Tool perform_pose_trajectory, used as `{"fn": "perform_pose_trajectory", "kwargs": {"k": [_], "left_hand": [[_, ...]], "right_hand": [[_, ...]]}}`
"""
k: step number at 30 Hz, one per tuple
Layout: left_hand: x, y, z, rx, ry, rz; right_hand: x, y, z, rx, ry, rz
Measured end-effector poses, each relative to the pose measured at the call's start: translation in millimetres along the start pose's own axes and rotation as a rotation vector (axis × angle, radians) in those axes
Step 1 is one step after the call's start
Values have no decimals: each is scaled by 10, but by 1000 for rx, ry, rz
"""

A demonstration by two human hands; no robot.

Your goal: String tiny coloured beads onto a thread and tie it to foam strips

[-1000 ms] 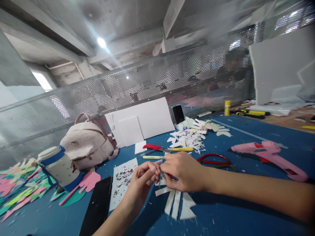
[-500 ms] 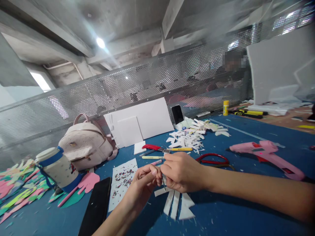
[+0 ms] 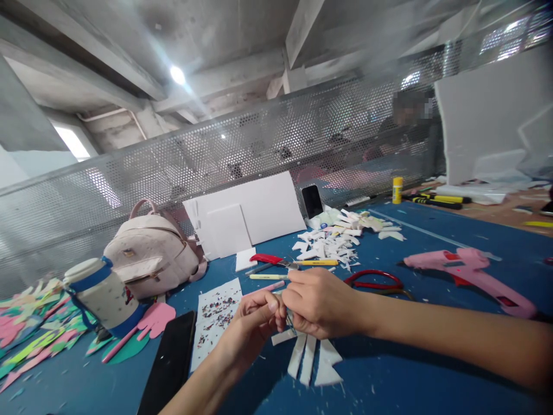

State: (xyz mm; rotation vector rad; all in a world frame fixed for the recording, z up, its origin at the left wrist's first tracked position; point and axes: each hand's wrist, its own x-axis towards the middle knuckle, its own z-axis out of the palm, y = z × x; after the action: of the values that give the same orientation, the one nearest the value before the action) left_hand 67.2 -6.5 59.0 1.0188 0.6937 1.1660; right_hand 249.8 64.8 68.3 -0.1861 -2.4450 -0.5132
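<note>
My left hand [image 3: 253, 325] and my right hand [image 3: 322, 302] meet over the blue table [image 3: 410, 380], both pinched shut on a small thin object between their fingertips; it is too small to name. Directly below them lie white foam strips [image 3: 311, 360] fanned out on the table. A pink pen [image 3: 270, 286] pokes out just behind my left fingers.
A black phone [image 3: 170, 363] and a speckled white sheet [image 3: 213, 320] lie left of my hands. Behind are a red cutter [image 3: 272, 260], yellow pencils [image 3: 315, 263], red scissors [image 3: 375, 280], a pink glue gun [image 3: 470, 271], white scraps [image 3: 332, 242], a bottle [image 3: 103, 294], a backpack [image 3: 151, 251] and a mesh partition.
My hands have stayed together and dropped slightly toward the foam strips. My left fingers have shifted their pinch a little. Nothing on the table has moved.
</note>
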Motion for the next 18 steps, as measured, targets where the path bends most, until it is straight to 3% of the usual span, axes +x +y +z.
{"fn": "perform_pose_trajectory", "kwargs": {"k": [9, 18], "left_hand": [[14, 25, 8, 2, 14, 4], [121, -39, -130, -19, 128, 119]], "right_hand": [[-2, 3, 9, -9, -27, 11], [4, -8, 69, 62, -2, 92]]}}
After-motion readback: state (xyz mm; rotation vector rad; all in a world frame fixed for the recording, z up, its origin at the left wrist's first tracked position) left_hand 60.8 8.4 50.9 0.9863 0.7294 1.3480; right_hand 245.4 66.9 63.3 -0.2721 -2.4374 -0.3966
